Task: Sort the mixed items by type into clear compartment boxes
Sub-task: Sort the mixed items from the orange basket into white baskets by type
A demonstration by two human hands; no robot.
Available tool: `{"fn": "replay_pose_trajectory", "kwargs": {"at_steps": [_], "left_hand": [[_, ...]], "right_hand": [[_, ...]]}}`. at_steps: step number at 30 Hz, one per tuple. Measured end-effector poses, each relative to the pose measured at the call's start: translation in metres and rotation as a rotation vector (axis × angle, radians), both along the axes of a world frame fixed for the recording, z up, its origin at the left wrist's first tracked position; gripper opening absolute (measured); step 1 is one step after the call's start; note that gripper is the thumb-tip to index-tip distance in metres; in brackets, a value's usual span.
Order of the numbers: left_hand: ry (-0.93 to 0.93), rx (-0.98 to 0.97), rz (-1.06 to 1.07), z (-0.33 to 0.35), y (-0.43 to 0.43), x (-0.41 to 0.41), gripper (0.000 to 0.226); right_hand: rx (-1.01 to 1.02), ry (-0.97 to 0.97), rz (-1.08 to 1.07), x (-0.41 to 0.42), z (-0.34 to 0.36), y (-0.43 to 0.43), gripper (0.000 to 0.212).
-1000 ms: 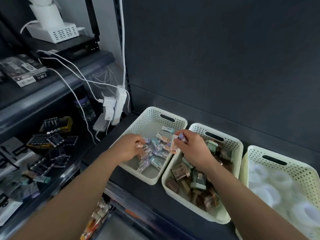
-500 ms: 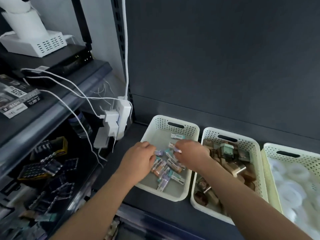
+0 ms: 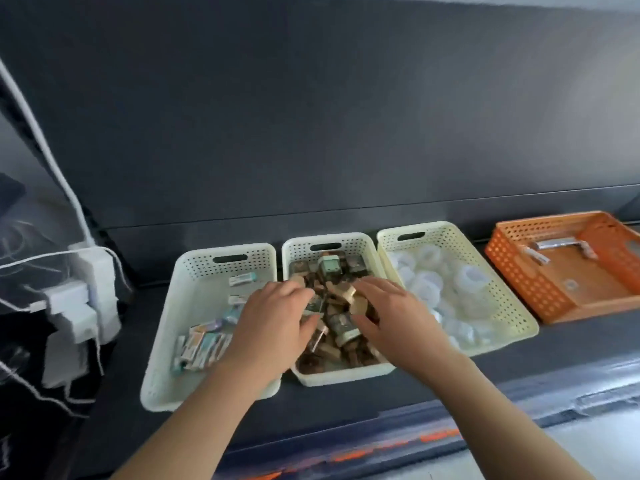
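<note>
Three pale perforated baskets stand side by side on a dark shelf. The left basket (image 3: 194, 271) holds several small pastel packets (image 3: 202, 346). The middle basket (image 3: 346, 374) is heaped with brown and green small boxes (image 3: 341, 327). The right basket (image 3: 498, 289) holds white tape rolls (image 3: 467, 277). My left hand (image 3: 273, 323) reaches over the left basket's edge into the middle one, fingers spread on the brown boxes. My right hand (image 3: 391, 306) lies over the same heap, fingers extended. Neither hand visibly holds anything.
An orange perforated tray (image 3: 519, 271) with a silvery tube stands at the far right. White chargers and a power strip (image 3: 83, 306) with trailing cables hang at the left. The dark back wall rises close behind the baskets; the shelf's front edge runs below my forearms.
Both hands have left the packets in the left basket and moved right into the middle basket. The view has swung right, so the orange tray shows and the left shelves are gone.
</note>
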State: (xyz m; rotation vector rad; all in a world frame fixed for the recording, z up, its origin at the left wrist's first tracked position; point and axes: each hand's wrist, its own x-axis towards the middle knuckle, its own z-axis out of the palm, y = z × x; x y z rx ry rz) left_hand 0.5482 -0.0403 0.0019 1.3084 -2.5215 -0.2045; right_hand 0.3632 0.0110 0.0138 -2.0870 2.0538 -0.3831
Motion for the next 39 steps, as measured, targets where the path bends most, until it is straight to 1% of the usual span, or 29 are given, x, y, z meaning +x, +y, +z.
{"fn": "replay_pose_trajectory", "kwargs": {"at_steps": [2, 5, 9, 14, 18, 24, 28, 32, 37, 39], "left_hand": [[0.017, -0.016, -0.072, 0.008, 0.008, -0.037, 0.039], [0.042, -0.014, -0.159, 0.015, 0.025, -0.097, 0.041], [0.073, 0.013, -0.247, 0.019, 0.055, -0.187, 0.041], [0.123, 0.056, -0.283, 0.023, 0.083, -0.297, 0.040], [0.134, 0.086, -0.266, 0.020, 0.083, -0.360, 0.040], [0.045, 0.146, -0.251, 0.010, 0.046, -0.434, 0.039], [0.010, 0.181, -0.251, -0.005, 0.006, -0.481, 0.035], [-0.070, 0.226, -0.227, -0.029, -0.038, -0.524, 0.039], [-0.238, 0.262, -0.277, -0.063, -0.070, -0.558, 0.044], [-0.271, 0.246, -0.285, -0.070, -0.072, -0.565, 0.038]], "right_hand": [[-0.010, 0.005, -0.077, -0.035, 0.007, 0.024, 0.044], [-0.020, 0.004, -0.184, -0.094, 0.011, 0.060, 0.048], [-0.034, 0.026, -0.276, -0.180, 0.017, 0.109, 0.050], [-0.020, 0.001, -0.364, -0.287, 0.025, 0.151, 0.048], [-0.023, -0.049, -0.425, -0.358, 0.023, 0.163, 0.047], [-0.020, -0.120, -0.503, -0.436, 0.014, 0.143, 0.044], [-0.012, -0.162, -0.512, -0.479, 0.004, 0.110, 0.041], [0.001, -0.179, -0.518, -0.513, -0.002, 0.067, 0.038], [0.091, -0.204, -0.495, -0.543, -0.025, 0.014, 0.039], [0.140, -0.201, -0.474, -0.551, -0.037, -0.004, 0.042]]}}
